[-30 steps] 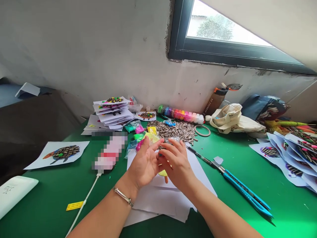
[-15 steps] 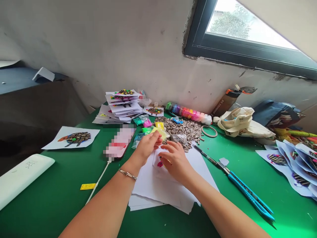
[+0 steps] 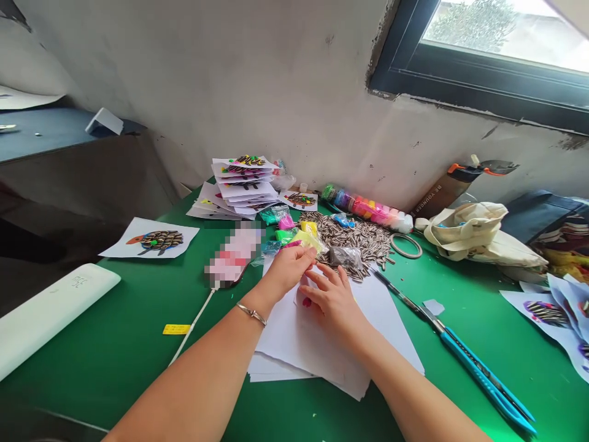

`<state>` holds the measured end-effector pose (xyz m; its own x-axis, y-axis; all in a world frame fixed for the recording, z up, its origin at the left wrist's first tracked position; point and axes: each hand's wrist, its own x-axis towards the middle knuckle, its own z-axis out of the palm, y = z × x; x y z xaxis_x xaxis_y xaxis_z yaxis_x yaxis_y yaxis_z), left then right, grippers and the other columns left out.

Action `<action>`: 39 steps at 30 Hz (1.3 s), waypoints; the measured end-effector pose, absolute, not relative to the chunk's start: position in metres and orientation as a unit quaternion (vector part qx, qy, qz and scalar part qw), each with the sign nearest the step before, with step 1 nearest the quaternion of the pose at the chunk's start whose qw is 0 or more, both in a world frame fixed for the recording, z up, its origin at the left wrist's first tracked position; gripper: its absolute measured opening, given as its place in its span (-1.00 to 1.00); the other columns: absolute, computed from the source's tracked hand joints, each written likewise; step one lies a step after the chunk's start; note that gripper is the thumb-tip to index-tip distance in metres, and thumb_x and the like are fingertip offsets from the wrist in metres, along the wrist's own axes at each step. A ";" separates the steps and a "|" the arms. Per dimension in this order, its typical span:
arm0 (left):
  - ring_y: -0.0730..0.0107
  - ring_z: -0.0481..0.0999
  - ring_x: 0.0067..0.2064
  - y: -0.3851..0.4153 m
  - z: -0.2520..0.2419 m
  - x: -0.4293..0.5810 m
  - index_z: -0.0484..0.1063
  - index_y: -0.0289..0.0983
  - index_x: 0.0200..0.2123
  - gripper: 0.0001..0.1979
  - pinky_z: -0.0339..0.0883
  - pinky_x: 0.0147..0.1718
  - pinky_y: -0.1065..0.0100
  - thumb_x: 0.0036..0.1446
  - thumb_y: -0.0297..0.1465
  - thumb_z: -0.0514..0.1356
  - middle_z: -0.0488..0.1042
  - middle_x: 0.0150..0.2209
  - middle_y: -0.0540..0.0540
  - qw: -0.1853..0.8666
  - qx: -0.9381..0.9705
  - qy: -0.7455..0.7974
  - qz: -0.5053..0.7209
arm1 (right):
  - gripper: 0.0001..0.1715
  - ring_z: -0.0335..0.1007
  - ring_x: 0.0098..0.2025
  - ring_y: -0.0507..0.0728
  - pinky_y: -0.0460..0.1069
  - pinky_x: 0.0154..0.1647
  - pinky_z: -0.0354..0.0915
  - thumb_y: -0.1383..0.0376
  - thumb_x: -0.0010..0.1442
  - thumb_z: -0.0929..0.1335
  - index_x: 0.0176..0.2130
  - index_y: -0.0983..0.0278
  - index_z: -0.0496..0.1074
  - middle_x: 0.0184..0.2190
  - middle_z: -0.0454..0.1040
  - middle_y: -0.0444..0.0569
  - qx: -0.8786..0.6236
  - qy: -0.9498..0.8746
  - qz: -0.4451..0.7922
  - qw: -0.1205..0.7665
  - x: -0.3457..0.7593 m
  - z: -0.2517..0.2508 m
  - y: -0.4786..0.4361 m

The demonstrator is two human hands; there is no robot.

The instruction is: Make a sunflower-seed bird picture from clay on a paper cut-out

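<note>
Both hands down on one small card

The right hand (image 3: 335, 302) lies open, fingers spread flat on the small white card (image 3: 300, 291). The left hand (image 3: 288, 270) is curled at the card's top edge; whether it pinches anything I cannot tell. A second ago both hands were raised together over the paper. One pink dab (image 3: 306, 302) shows on the card, which lies on one stack of white sheets (image 3: 322, 353). Beyond lie one seed pile (image 3: 363, 236), one tape ring (image 3: 406, 245) and one pair of blue-handled scissors (image 3: 481, 371).
</note>
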<state>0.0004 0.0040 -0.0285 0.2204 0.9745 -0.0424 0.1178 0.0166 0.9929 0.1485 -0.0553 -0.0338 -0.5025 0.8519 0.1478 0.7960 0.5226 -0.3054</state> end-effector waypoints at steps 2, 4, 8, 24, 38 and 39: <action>0.26 0.42 -0.26 0.003 -0.028 0.001 0.44 -0.30 -0.50 -0.52 0.29 -0.24 0.30 0.16 0.00 0.10 0.42 -0.47 -0.06 0.520 0.579 0.488 0.394 | -0.68 0.08 0.28 0.38 0.50 0.27 -0.21 0.45 0.19 0.32 -0.21 0.08 0.55 0.11 0.44 -0.10 -0.481 -0.859 0.099 0.146 0.148 -0.033 -0.056; 0.27 0.43 -0.28 0.002 -0.027 0.001 0.45 -0.30 -0.50 -0.52 0.28 -0.25 0.30 0.16 0.00 0.11 0.44 -0.47 -0.06 0.519 0.578 0.496 0.388 | -0.73 0.10 0.28 0.36 0.48 0.28 -0.19 0.42 0.22 0.31 -0.23 0.10 0.55 0.09 0.45 -0.09 -0.485 -0.854 0.099 0.160 0.148 -0.033 -0.057; 0.28 0.43 -0.31 0.002 -0.028 0.002 0.47 -0.31 -0.47 -0.52 0.29 -0.31 0.31 0.13 0.01 0.12 0.46 -0.45 -0.07 0.525 0.573 0.495 0.389 | -0.76 0.15 0.24 0.34 0.45 0.27 -0.14 0.36 0.26 0.28 -0.30 0.16 0.53 0.01 0.51 -0.05 -0.487 -0.845 0.107 0.192 0.149 -0.033 -0.056; 0.36 0.35 -0.39 0.002 -0.029 0.001 0.37 -0.28 -0.53 -0.57 0.20 -0.39 0.36 0.12 -0.04 0.12 0.33 -0.54 0.02 0.522 0.582 0.495 0.380 | -0.76 0.17 0.22 0.27 0.40 0.29 -0.17 0.41 0.23 0.31 -0.32 0.12 0.52 -0.08 0.55 -0.11 -0.467 -0.847 0.072 0.244 0.143 -0.046 -0.052; 0.34 0.36 -0.37 0.003 -0.033 0.000 0.38 -0.27 -0.55 -0.58 0.20 -0.38 0.35 0.15 -0.06 0.11 0.32 -0.54 0.00 0.514 0.591 0.487 0.387 | -0.65 0.16 0.24 0.31 0.43 0.30 -0.16 0.49 0.15 0.28 -0.21 0.12 0.52 -0.02 0.52 -0.07 -0.469 -0.851 0.078 0.223 0.147 -0.040 -0.058; 0.34 0.36 -0.37 0.003 -0.033 0.000 0.39 -0.28 -0.54 -0.58 0.21 -0.39 0.34 0.15 -0.06 0.11 0.33 -0.54 0.00 0.516 0.590 0.486 0.386 | -0.65 0.17 0.23 0.32 0.43 0.29 -0.15 0.49 0.15 0.28 -0.20 0.12 0.52 -0.02 0.52 -0.07 -0.469 -0.851 0.077 0.223 0.148 -0.041 -0.059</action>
<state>-0.0001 0.0030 -0.0330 0.2287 0.9724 -0.0452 0.1752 0.0046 0.9845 0.1476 -0.0586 -0.0406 -0.4605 0.8328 0.3071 0.7639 0.5480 -0.3407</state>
